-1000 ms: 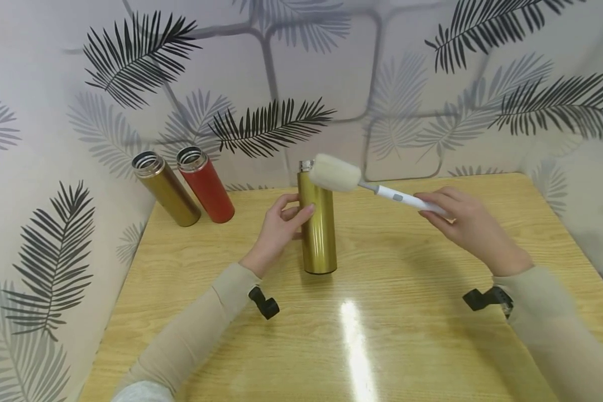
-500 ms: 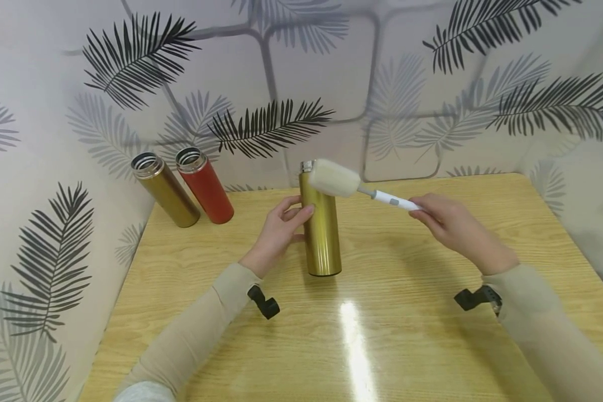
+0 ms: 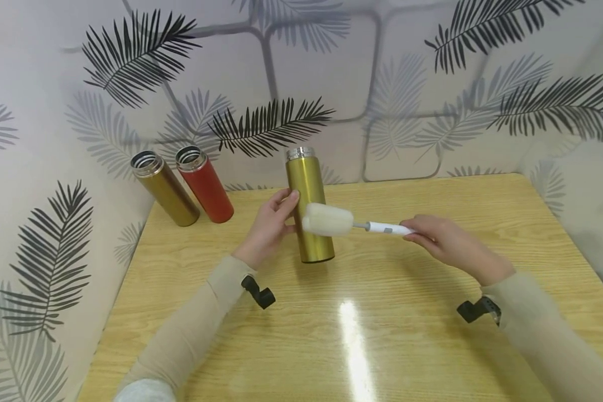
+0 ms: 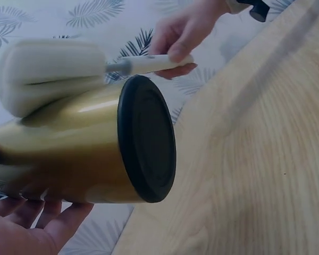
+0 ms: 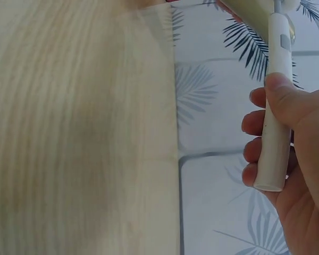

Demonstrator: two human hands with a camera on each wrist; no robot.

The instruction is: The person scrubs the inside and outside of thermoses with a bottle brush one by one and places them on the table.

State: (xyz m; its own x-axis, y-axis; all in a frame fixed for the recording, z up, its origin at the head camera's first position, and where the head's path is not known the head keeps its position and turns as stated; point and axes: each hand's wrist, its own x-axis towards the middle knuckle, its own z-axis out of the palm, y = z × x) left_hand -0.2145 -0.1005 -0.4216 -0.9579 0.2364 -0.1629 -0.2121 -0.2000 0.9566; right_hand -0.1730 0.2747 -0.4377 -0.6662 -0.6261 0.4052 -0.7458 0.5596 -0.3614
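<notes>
My left hand (image 3: 268, 226) grips a gold thermos bottle (image 3: 307, 184) by its side, its steel neck up and its body leaning a little left. In the left wrist view the bottle's black base (image 4: 148, 138) faces the camera, held off the table. My right hand (image 3: 439, 243) holds a bottle brush by its white handle (image 5: 278, 127), thumb on one side and fingers wrapped behind. The brush's cream sponge head (image 3: 328, 219) lies across the lower front of the gold bottle, overlapping its wall in both head and left wrist views.
Two more bottles without lids, one brownish gold (image 3: 167, 190) and one red (image 3: 206, 187), stand at the table's back left corner. The wooden table (image 3: 407, 346) ends at a wall with leaf-patterned covering (image 3: 311, 72). Each wrist wears a black camera mount (image 3: 258, 293).
The sponge head has moved from beside the bottle's neck down to its lower body. My left hand has raised the bottle slightly and shifted it left, tilting its neck left.
</notes>
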